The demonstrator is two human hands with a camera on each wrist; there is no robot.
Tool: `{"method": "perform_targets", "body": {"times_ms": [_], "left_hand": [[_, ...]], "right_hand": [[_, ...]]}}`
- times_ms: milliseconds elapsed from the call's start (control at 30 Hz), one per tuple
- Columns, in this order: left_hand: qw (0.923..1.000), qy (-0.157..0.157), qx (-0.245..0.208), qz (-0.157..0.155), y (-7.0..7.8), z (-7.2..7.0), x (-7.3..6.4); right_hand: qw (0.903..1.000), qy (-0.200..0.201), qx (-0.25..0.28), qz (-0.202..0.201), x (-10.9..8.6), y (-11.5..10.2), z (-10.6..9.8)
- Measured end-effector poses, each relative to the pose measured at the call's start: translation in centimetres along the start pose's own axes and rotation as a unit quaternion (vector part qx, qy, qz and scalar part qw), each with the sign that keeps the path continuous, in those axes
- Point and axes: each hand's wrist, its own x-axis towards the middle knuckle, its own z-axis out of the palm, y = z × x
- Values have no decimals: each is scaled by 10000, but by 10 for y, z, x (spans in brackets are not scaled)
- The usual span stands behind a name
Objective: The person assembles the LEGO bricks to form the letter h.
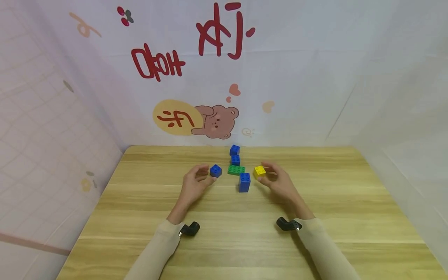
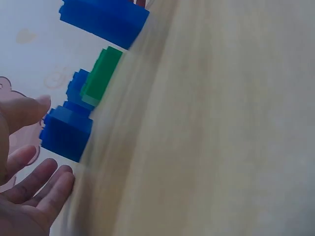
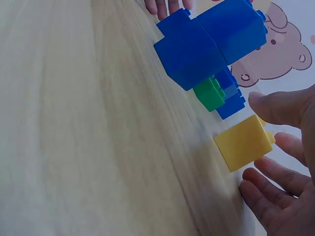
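While two bare hands curve loosely beside small toy bricks, both have their fingers relaxed and released.

The left hand (image 1: 196, 182) frames a square blue plastic brick with studs (image 1: 216, 171), which sits on the wood-grain tabletop (image 1: 238, 241); the right hand (image 1: 281, 185) curves beside a square yellow plastic brick (image 1: 259, 171), thumb nearer the viewer, other fingers beyond. Between them stand a tall blue plastic block (image 1: 244, 183), a rectangular green plastic brick (image 1: 236, 170) just behind it, and two small blue plastic bricks (image 1: 235, 160) farther back. Behind, a white printed cloth (image 1: 297, 85) bears large red characters (image 1: 217, 23) (turned, so I cannot read them surely), another on a yellow disc (image 1: 162, 125) by a brown cartoon bear (image 1: 219, 121).
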Motion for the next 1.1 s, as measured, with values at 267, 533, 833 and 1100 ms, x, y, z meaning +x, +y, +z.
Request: {"method": "perform_targets", "body": {"times_ms": [267,533,833,1100], "left_hand": [[9997,-181,-164,-27,-9,6,12],[9996,-273,-105,21,-11,12,19],[9996,-251,-158,-18,-12,13,20],[9990,-334,-273,86,-13,12,20]], "right_hand": [[9999,-143,74,53,7,3,7],[9998,-136,130,80,9,10,11],[9996,133,245,59,7,12,14],[9988,305,320,187,3,9,14]]}}
